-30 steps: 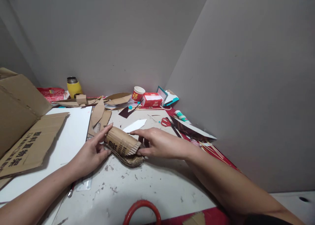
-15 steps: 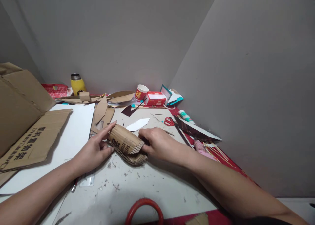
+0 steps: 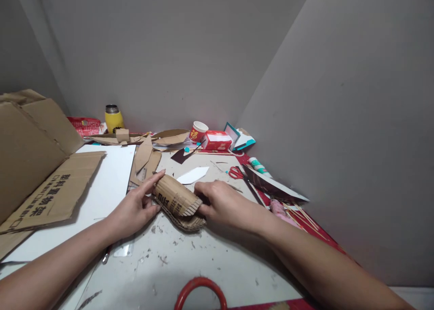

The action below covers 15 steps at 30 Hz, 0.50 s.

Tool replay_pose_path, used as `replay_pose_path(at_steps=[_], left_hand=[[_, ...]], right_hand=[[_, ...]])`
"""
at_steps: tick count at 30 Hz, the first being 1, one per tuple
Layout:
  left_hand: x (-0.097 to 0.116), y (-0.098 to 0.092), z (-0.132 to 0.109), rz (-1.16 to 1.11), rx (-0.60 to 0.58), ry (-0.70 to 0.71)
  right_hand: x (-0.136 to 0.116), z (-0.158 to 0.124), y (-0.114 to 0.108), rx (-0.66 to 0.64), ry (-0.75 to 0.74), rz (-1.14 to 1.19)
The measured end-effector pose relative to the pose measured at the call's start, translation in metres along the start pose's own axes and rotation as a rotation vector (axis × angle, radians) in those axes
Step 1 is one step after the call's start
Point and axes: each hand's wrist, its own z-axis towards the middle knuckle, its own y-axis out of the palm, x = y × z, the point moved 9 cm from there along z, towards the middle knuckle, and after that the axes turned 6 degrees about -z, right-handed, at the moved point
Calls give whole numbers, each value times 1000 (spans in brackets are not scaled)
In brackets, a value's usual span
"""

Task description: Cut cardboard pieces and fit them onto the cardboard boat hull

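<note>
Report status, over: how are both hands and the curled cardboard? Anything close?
Left hand touching left end, right hand at right end. Curled cardboard on table. White paper cutout just beyond.

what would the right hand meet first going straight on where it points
The curled cardboard, most likely; the right hand points at its toothed end, though hidden fingertips leave contact unclear.

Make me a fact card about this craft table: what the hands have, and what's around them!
Thing in hand: curled cardboard
Left hand: holding its left end
Right hand: at its right end, fingertips hidden
Back: yellow bottle, red cup
Right: red scissors
Left: big cardboard box
Front: red ring, partly cut off
</note>
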Motion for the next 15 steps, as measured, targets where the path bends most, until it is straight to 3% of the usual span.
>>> replay_pose_path(at_steps=[8,15], left_hand=[[-1,1,-1,11,-17,-11],[0,0,0,22,-15,-16]], right_hand=[[11,-2,-6,-113,-59,12],[15,2,7,-153,-34,-21]])
